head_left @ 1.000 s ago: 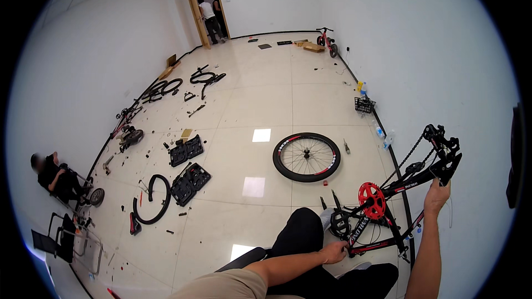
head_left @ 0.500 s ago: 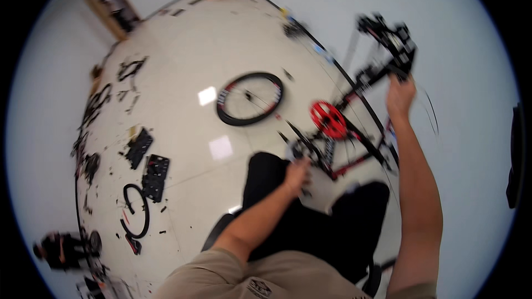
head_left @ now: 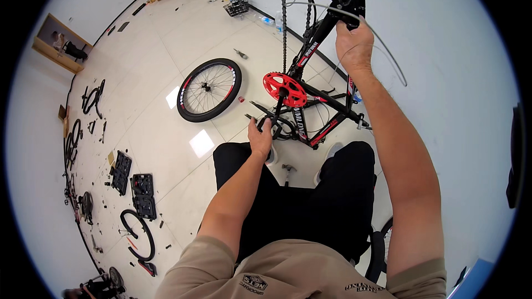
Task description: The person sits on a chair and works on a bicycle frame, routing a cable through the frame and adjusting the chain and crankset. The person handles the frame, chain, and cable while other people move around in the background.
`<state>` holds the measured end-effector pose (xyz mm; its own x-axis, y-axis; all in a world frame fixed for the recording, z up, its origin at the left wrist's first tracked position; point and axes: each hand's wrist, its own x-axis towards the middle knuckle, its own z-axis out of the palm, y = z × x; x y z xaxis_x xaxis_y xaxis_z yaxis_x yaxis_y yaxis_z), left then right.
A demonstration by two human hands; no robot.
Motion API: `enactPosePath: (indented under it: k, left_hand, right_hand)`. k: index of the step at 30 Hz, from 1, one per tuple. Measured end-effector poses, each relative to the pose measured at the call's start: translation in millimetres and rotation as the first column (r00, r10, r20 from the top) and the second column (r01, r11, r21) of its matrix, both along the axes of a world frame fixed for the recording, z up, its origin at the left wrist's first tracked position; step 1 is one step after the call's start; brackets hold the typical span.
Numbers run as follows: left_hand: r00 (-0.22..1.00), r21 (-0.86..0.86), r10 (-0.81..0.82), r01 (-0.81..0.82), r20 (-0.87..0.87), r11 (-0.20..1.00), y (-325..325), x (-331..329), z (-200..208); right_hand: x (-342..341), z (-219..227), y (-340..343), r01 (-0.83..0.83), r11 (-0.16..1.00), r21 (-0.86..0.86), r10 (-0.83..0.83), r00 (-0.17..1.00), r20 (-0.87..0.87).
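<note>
A black bicycle frame (head_left: 311, 49) with red and white markings stands upended on the floor in front of me. Its red chainring (head_left: 284, 89) faces me, and a chain (head_left: 284, 36) runs up from it to the top end. My right hand (head_left: 356, 47) is closed around the upper end of the frame, next to a loose grey cable (head_left: 382, 41) that curves out to the right. Lower down, my left hand (head_left: 259, 137) has its fingers around the end of the black crank arm (head_left: 278, 108). My fingers partly hide that end.
A wheel (head_left: 235, 91) lies on the tiles left of the frame. Between my feet is a hammer (head_left: 288, 170). Open black tool cases (head_left: 144, 202) and a curved black tire piece (head_left: 148, 238) lie at left. A wire basket (head_left: 236, 7) sits by the wall; a person (head_left: 69, 47) is at the doorway.
My view has shifted, and the frame appears further left and higher. My left hand, earlier low beside the frame, is now up at the crank arm. The right hand keeps hold of the frame.
</note>
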<state>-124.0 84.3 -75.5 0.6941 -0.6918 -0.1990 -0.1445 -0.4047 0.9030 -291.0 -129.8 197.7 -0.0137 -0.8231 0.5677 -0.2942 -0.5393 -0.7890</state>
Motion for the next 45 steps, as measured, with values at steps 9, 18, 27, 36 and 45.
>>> enactPosePath:
  k: [9, 18, 27, 36, 45]
  left_hand:
    - [0.885, 0.394, -0.428, 0.333, 0.185, 0.857, 1, -8, -37]
    - [-0.126, -0.456, -0.480, 0.584, -0.868, 0.672, 40, -26, 79]
    - [0.623, 0.078, -0.489, 0.662, -0.611, 0.746, 44, -56, 37]
    - [0.687, 0.172, -0.665, 0.722, -0.293, 0.670, 45, -60, 8]
    - [0.727, -0.005, -0.461, 0.533, -0.509, 0.846, 64, -54, 113]
  right_hand:
    - [0, -4, -6, 0.033, 0.999, 0.018, -0.033, 0.999, -0.005]
    - [-3, -7, -10, 0.062, 0.998, -0.007, -0.062, 0.998, 0.013]
    - [1, -1, -1, 0.043, 0.997, 0.059, -0.044, 0.999, 0.019]
    - [-3, -2, -8, 0.036, 0.997, 0.066, -0.037, 0.999, 0.004]
    - [-1, 2, 0, 0.073, 0.995, 0.071, -0.073, 0.997, -0.010]
